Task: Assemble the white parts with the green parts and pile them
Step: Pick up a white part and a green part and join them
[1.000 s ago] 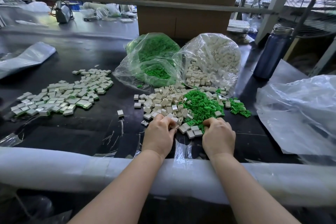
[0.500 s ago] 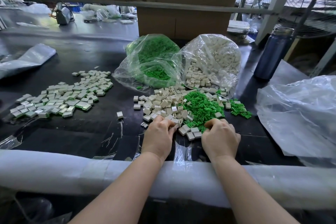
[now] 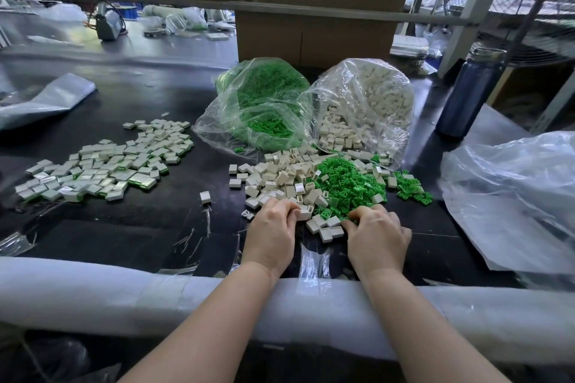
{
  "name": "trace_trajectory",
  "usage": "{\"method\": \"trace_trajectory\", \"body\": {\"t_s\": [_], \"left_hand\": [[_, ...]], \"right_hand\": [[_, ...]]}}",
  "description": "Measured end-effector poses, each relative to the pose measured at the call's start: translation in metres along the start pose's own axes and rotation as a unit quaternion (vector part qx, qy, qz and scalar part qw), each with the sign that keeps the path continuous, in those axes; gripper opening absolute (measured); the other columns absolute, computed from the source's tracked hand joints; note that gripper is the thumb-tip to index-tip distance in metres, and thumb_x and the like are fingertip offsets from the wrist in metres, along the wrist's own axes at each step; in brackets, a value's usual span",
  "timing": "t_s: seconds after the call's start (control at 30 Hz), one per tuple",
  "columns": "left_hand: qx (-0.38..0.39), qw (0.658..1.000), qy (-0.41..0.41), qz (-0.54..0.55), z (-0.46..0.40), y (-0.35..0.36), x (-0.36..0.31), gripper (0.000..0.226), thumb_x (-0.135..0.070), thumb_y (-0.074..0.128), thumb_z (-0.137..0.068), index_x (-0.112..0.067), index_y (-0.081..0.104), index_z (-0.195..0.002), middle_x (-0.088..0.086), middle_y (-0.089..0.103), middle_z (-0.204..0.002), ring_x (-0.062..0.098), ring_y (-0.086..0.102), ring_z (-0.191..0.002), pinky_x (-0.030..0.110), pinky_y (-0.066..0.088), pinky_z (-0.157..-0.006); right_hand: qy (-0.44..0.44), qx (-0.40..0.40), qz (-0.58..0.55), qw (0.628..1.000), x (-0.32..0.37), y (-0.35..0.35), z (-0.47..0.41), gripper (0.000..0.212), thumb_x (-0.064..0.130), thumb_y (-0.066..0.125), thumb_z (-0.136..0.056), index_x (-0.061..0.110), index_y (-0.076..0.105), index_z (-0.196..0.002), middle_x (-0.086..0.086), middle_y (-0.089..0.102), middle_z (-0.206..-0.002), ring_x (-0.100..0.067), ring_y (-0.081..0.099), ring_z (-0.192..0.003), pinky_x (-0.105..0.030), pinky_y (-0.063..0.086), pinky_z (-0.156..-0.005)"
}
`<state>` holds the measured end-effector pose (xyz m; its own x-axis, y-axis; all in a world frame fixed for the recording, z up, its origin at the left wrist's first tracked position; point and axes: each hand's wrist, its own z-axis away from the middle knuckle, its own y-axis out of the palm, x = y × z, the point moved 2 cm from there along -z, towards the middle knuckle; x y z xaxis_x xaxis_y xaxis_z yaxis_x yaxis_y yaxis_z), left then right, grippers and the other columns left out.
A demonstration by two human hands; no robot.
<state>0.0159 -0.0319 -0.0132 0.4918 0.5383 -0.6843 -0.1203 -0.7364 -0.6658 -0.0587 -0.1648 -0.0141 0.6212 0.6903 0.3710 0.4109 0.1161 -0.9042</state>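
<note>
A heap of loose white parts [image 3: 280,174] lies on the black table beside a heap of small green parts [image 3: 348,183]. My left hand [image 3: 273,233] rests at the near edge of the white heap, its fingers curled round a white part [image 3: 303,214]. My right hand [image 3: 376,236] sits at the near edge of the green heap with curled fingertips pinching a green part; that part is mostly hidden. A spread pile of assembled white-and-green pieces [image 3: 105,162] lies to the left.
Two open clear bags stand behind the heaps, one of green parts [image 3: 264,102] and one of white parts [image 3: 370,102]. A blue bottle [image 3: 466,93] stands at the right, crumpled plastic sheeting [image 3: 513,196] beside it. A white foam pad [image 3: 93,295] covers the table's near edge.
Both hands stay at the heaps' near edge. My right hand has drawn slightly back toward me and its fingers have shifted among the green parts.
</note>
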Motion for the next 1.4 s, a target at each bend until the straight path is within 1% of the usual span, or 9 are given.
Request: {"method": "trace_trajectory", "body": {"t_s": [0.17,0.4,0.47,0.57,0.63,0.87,1.03,1.1,1.4], "left_hand": [[-0.003,1.0,-0.004,0.015,0.001,-0.002,-0.001,0.023,-0.02,0.045,-0.097,-0.009,0.063,-0.108,0.005,0.063,-0.105,0.018,0.054,-0.094,0.015,0.033,-0.074],[-0.009,1.0,0.001,0.027,0.001,-0.002,-0.002,0.025,-0.009,0.042,-0.096,-0.012,0.063,-0.11,0.002,0.065,-0.107,0.011,0.053,-0.09,0.008,0.034,-0.075],[0.0,1.0,0.0,0.023,0.001,-0.002,-0.001,0.028,-0.007,0.042,-0.095,-0.014,0.064,-0.11,0.002,0.065,-0.109,0.015,0.058,-0.096,0.012,0.038,-0.081],[0.021,1.0,0.002,0.019,0.002,-0.003,-0.001,0.029,-0.006,0.042,-0.094,-0.017,0.067,-0.103,0.001,0.065,-0.107,0.017,0.06,-0.094,0.023,0.045,-0.088],[0.022,1.0,0.008,0.003,0.003,-0.003,-0.001,0.031,-0.006,0.042,-0.094,-0.02,0.069,-0.101,0.0,0.063,-0.105,0.016,0.058,-0.093,0.021,0.043,-0.084],[0.042,0.999,0.01,-0.007,0.002,-0.002,-0.004,0.023,-0.006,0.05,-0.084,-0.016,0.068,-0.096,-0.002,0.058,-0.098,0.011,0.048,-0.083,0.01,0.032,-0.072],[0.087,0.996,0.019,0.0,0.004,0.0,-0.008,0.009,-0.021,0.063,-0.08,-0.018,0.067,-0.088,-0.01,0.051,-0.087,0.012,0.053,-0.087,0.017,0.04,-0.078],[0.109,0.994,0.022,-0.013,0.006,0.001,-0.009,0.013,-0.029,0.067,-0.079,-0.018,0.066,-0.086,-0.012,0.049,-0.085,0.01,0.052,-0.085,0.02,0.043,-0.079],[0.116,0.992,0.031,-0.027,0.005,0.002,-0.008,0.023,-0.036,0.069,-0.079,-0.017,0.069,-0.092,-0.005,0.06,-0.101,0.011,0.055,-0.094,0.023,0.044,-0.087]], "right_hand": [[-0.014,-0.027,-0.023,0.999,-0.001,0.002,-0.003,0.022,0.032,0.046,-0.096,0.02,0.064,-0.097,0.002,0.056,-0.104,-0.02,0.044,-0.102,-0.034,0.027,-0.081],[-0.086,-0.044,-0.129,0.987,0.006,-0.004,0.002,0.02,0.022,0.049,-0.095,0.006,0.061,-0.095,-0.005,0.054,-0.098,-0.022,0.053,-0.089,-0.029,0.042,-0.075],[-0.105,-0.044,-0.15,0.982,0.008,-0.006,0.003,0.017,0.019,0.051,-0.094,0.005,0.059,-0.09,-0.003,0.053,-0.09,-0.019,0.052,-0.076,-0.026,0.043,-0.069],[-0.121,-0.045,-0.159,0.979,0.01,-0.007,0.005,0.015,0.016,0.053,-0.093,0.007,0.057,-0.082,0.001,0.051,-0.081,-0.015,0.048,-0.067,-0.02,0.032,-0.06],[-0.124,-0.045,-0.157,0.979,0.009,-0.007,0.005,0.015,0.016,0.054,-0.092,0.008,0.056,-0.08,0.002,0.051,-0.077,-0.014,0.046,-0.066,-0.018,0.026,-0.058],[-0.116,-0.042,-0.164,0.979,0.007,-0.007,0.005,0.016,0.017,0.057,-0.091,0.008,0.059,-0.078,0.001,0.054,-0.073,-0.015,0.045,-0.066,-0.02,0.023,-0.058],[-0.105,-0.052,-0.171,0.978,0.005,-0.007,0.004,0.015,0.017,0.06,-0.089,0.007,0.061,-0.077,-0.007,0.064,-0.076,-0.018,0.048,-0.066,-0.022,0.024,-0.06],[-0.101,-0.06,-0.171,0.978,0.005,-0.007,0.004,0.015,0.017,0.061,-0.088,0.006,0.062,-0.077,-0.008,0.065,-0.075,-0.022,0.051,-0.067,-0.024,0.024,-0.06],[-0.099,-0.06,-0.166,0.979,0.006,-0.009,0.005,0.015,0.018,0.061,-0.089,0.007,0.062,-0.078,0.0,0.055,-0.069,-0.015,0.043,-0.064,-0.024,0.025,-0.06]]}}
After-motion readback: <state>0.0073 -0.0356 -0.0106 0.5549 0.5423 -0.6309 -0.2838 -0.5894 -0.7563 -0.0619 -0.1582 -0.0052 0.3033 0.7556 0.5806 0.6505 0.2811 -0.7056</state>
